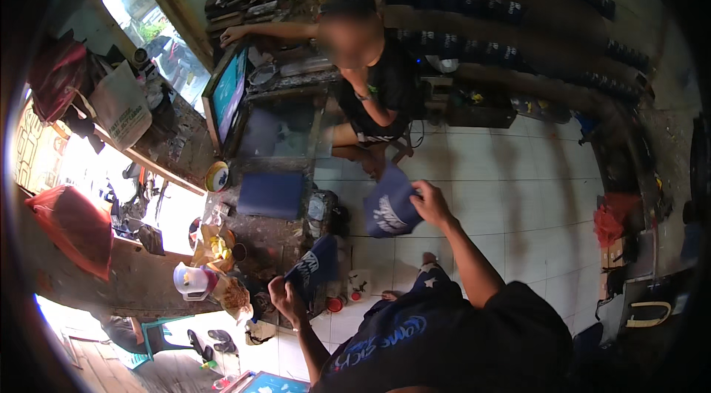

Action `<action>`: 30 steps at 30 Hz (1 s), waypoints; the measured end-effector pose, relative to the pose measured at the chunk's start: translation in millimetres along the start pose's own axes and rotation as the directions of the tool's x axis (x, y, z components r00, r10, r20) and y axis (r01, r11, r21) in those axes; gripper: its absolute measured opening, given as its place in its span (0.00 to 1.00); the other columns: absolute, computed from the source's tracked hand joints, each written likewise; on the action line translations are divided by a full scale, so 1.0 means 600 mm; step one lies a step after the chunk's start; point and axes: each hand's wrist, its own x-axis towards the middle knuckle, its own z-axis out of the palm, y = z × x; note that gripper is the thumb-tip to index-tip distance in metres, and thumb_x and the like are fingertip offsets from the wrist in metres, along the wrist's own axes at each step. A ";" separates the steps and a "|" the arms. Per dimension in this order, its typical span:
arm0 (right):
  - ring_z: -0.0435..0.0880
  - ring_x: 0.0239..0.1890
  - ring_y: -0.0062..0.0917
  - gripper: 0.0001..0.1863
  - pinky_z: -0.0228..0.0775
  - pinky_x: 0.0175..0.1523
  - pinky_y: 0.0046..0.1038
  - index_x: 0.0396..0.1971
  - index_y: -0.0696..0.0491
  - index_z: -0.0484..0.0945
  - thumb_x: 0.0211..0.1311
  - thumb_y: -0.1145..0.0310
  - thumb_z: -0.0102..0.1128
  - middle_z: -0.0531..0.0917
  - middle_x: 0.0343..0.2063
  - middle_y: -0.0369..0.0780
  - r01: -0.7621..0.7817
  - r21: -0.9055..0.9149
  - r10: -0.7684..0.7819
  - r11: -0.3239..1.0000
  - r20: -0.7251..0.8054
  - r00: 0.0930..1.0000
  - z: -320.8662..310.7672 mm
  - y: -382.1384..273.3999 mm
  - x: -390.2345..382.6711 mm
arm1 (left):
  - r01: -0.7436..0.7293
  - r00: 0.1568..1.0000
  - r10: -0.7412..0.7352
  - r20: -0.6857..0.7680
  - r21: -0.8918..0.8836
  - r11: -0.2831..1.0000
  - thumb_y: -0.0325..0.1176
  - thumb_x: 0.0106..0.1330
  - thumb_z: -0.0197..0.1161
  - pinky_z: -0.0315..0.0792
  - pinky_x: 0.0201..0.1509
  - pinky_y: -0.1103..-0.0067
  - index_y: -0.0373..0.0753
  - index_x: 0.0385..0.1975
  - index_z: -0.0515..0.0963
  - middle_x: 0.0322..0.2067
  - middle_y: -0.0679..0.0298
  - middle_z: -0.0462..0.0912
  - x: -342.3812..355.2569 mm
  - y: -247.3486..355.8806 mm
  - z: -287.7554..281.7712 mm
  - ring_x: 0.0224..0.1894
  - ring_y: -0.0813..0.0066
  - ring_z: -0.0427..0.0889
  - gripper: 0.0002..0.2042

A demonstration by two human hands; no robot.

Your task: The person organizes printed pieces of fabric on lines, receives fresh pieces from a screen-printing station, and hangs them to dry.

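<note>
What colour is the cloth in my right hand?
The cloth is navy with white print; head view.

Left hand (284, 298), bare: one, set lower and to the left; the fingers curl inward in a closed grip. Left forearm (315, 354), bare: slants forward and leftward, the left wrist (299, 325) in line with it. Right hand (432, 205), bare: one, farther forward; thumb and fingers pinch together, directed left. Right forearm (474, 263), bare: reaches forward and leftward from a loose black fabric sleeve (515, 308). Hands stand well apart.
</note>
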 end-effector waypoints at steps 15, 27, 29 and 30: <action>0.78 0.24 0.21 0.16 0.69 0.31 0.21 0.38 0.64 0.75 0.45 0.80 0.60 0.80 0.24 0.42 -0.601 -0.024 0.585 0.799 -0.198 0.786 -0.677 0.229 -0.350 | -0.216 0.881 0.234 0.410 -0.092 0.972 0.24 0.56 0.55 0.69 0.32 0.81 0.32 0.34 0.71 0.23 0.59 0.77 -0.288 0.183 0.577 0.27 0.77 0.75 0.07; 0.81 0.29 0.40 0.08 0.71 0.36 0.34 0.25 0.57 0.80 0.44 0.69 0.60 0.81 0.24 0.47 -0.746 -0.342 0.464 0.571 -0.615 0.637 -1.037 0.559 -0.534 | -0.269 0.676 0.364 0.640 -0.245 0.931 0.26 0.56 0.53 0.68 0.43 0.75 0.29 0.30 0.73 0.32 0.55 0.75 -0.479 0.357 1.017 0.36 0.60 0.75 0.07; 0.81 0.24 0.38 0.07 0.71 0.31 0.33 0.20 0.57 0.80 0.43 0.69 0.62 0.80 0.19 0.46 -0.704 -0.439 0.343 0.558 -0.650 0.678 -1.081 0.605 -0.548 | -0.106 0.669 0.234 0.706 -0.221 0.969 0.26 0.56 0.53 0.68 0.37 0.77 0.30 0.31 0.71 0.26 0.58 0.73 -0.501 0.382 1.109 0.30 0.70 0.74 0.07; 0.79 0.21 0.36 0.07 0.69 0.29 0.33 0.19 0.58 0.79 0.44 0.69 0.62 0.79 0.17 0.46 -0.744 -0.392 0.390 0.542 -0.667 0.635 -1.104 0.627 -0.553 | -0.080 0.642 0.183 0.745 -0.172 0.982 0.26 0.56 0.53 0.68 0.35 0.79 0.30 0.31 0.71 0.23 0.59 0.73 -0.515 0.411 1.148 0.28 0.74 0.73 0.06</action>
